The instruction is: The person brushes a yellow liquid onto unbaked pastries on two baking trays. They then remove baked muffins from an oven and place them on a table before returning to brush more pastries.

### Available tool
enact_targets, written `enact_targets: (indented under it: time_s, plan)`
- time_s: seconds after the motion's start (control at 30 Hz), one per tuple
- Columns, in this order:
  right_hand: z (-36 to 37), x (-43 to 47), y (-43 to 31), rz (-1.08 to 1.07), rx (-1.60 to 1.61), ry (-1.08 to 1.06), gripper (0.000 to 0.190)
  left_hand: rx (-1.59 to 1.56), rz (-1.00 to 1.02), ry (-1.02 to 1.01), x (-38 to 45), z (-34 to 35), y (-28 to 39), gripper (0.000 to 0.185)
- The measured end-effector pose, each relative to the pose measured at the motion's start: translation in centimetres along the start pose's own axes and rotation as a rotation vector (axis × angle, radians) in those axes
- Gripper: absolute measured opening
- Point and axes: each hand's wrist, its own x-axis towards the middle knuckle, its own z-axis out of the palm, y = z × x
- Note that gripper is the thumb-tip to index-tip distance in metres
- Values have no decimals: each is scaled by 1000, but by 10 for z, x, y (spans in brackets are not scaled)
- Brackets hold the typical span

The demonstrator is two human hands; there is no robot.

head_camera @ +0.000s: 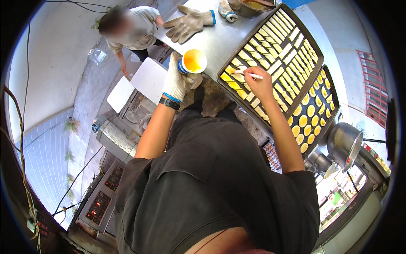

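Note:
My left hand (177,77), in a whitish knit work glove, grips a blue paper cup (194,61) with yellow egg wash inside. My bare right hand (258,83) pinches the white handle of a pastry brush (249,74), whose bristles touch a twisted dough strip at the near left corner of a dark baking tray (225,83). Rows of pale dough twists and flat strips lie on that tray. The twisted strip (233,85) beside the brush is glossy yellow, while most others look pale and dry. A second tray (328,68) beside it bears yellow-topped dough rounds (311,110) and folded pieces.
A worn glove (189,23) lies on the metal table (215,41), near a bundled glove (227,12) and a metal pot (250,9). Another person (136,28) stands beyond the table. A large metal bowl (342,144) is beside the second tray; an oven control panel (102,201) is at lower left.

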Motion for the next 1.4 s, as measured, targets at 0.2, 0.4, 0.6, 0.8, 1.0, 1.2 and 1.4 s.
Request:
enact_targets:
  time_s: [0.2, 0.4, 0.6, 0.8, 1.0, 1.2, 1.4]
  plan:
    - [-17, -13, 4, -90, -49, -49, 11, 39, 22, -15, 1, 4, -4, 54]
    - [-30, -28, 8, -51, -51, -51, 8, 9, -27, -25, 3, 11, -3, 56]
    - [-39, -36, 16, -106, -81, -87, 7, 28, 3, -14, 7, 18, -8, 54]
    - [-61, -30, 0, -93, -145, -139, 5, 9, -19, 7, 2, 24, -9, 54]
    - [-28, -11, 8, -149, -155, -180, 11, 15, -44, -8, -2, 28, -11, 58]
    - [-14, 9, -18, -144, 81, -19, 8, 10, -68, -14, -4, 22, -10, 59]
    - [-50, -10, -114, -36, 437, 48, 13, 282, 65, -45, 2, 20, -34, 64]
